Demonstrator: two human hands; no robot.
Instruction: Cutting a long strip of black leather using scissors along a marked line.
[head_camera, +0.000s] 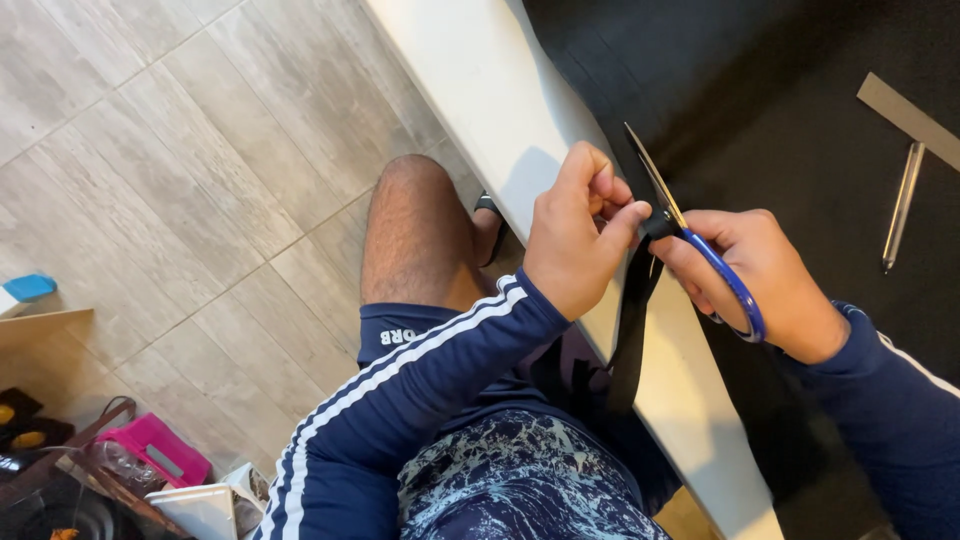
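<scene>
Scissors (700, 240) blue-handled in right hand (765, 280), left hand (575, 235) pinching black strip (632, 330)

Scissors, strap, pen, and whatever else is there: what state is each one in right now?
Scissors: blue-handled, blades partly open, tips pointing up, at the strap.
Right hand: fingers through the scissor handle.
Left hand: pinching the strap near the blades.
Black strap: hanging down off the table edge.
Black fabric: spread flat on the white table.
Pen: lying untouched on the fabric.
Grey strip: lying flat near the pen.
</scene>
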